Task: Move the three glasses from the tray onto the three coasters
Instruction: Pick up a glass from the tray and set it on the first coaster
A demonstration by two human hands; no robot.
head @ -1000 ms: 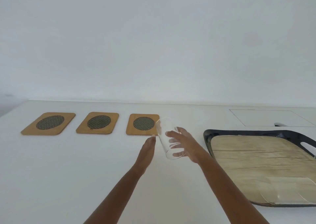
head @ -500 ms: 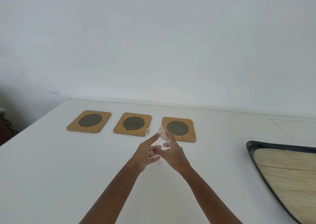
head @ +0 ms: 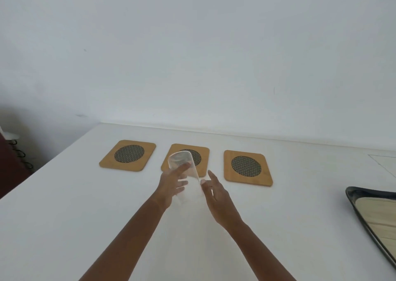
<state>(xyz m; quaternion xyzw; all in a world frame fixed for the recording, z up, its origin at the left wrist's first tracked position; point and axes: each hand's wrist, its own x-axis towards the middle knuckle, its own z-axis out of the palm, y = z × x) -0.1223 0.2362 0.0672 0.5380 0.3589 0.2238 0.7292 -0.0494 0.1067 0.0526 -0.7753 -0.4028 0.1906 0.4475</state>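
Note:
A clear glass [head: 183, 169] is tilted with its rim pointing away, held above the table in front of the middle coaster [head: 185, 159]. My left hand [head: 172, 184] is closed around its lower part. My right hand [head: 216, 192] hovers just right of the glass with fingers spread and nothing in it. The left coaster [head: 128, 155] and the right coaster [head: 247, 167] are bare wooden mats with dark mesh circles. A corner of the dark-rimmed tray [head: 355, 197] shows at the right edge; no other glasses are in view.
The white table [head: 75, 216] ends at a left edge, with dark objects [head: 12, 162] beyond it. A white wall rises behind the coasters. A thin outlined panel [head: 383, 162] lies in the tabletop at the far right.
The glass passed from my right hand into my left hand and moved left toward the coasters. My right hand let go. The view swung left, so most of the tray left the frame.

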